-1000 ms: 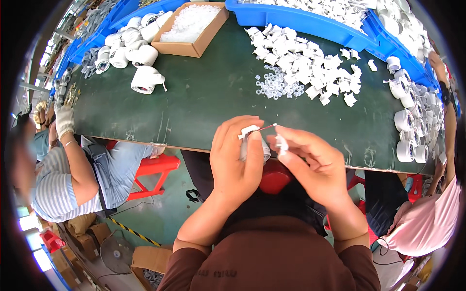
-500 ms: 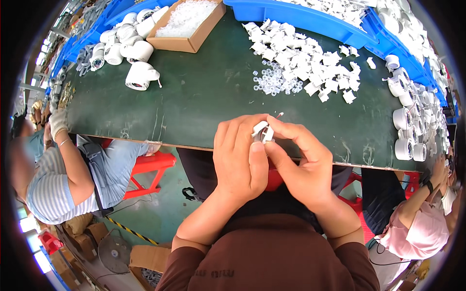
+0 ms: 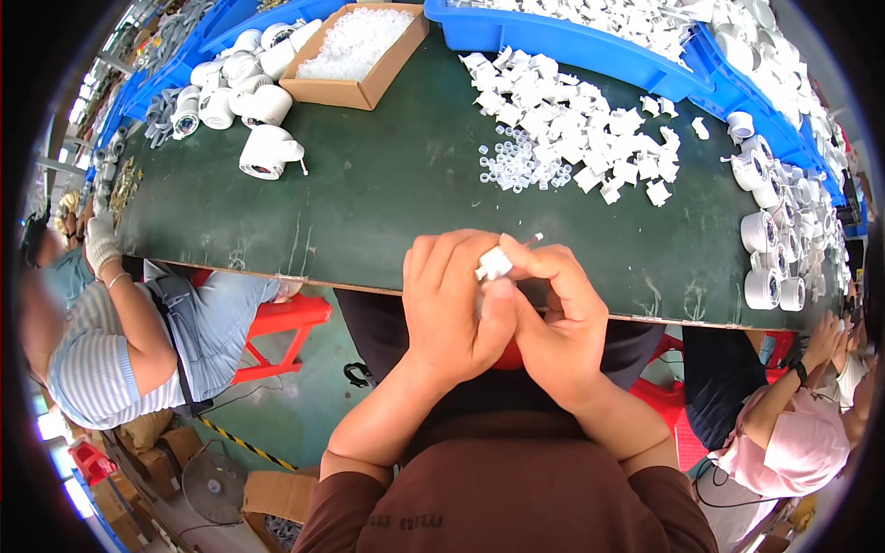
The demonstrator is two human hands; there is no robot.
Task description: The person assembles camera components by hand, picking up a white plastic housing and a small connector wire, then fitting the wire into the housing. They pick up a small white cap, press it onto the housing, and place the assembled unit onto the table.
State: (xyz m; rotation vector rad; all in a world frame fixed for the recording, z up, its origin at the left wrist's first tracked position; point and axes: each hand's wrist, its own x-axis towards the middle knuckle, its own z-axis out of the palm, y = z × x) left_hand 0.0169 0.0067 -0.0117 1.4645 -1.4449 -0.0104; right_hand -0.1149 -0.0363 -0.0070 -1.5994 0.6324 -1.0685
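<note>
Both hands meet just over the table's near edge, around one small white plastic part [image 3: 495, 264]. My left hand [image 3: 446, 309] is closed on its left side, with the thumb pressed to its lower edge. The fingertips of my right hand [image 3: 564, 318] pinch it from the right. A thin wire end [image 3: 537, 238] sticks out above the right index finger. Fingers cover much of the part, so its full shape is hidden. Beyond the hands lies a pile of white plastic brackets [image 3: 590, 120]. Small clear rings [image 3: 516, 166] lie beside that pile.
At the far left, white camera housings [image 3: 265, 105] are grouped by a cardboard box [image 3: 367, 92] of clear pieces; one housing [image 3: 267, 152] stands apart. Blue bins [image 3: 581, 44] line the back. More housings [image 3: 761, 288] stand along the right. People sit left [image 3: 111, 359] and right [image 3: 784, 415].
The small part has turned between my fingers: its grey inner side showed before, and now a white face does. My right hand has shifted slightly left.
</note>
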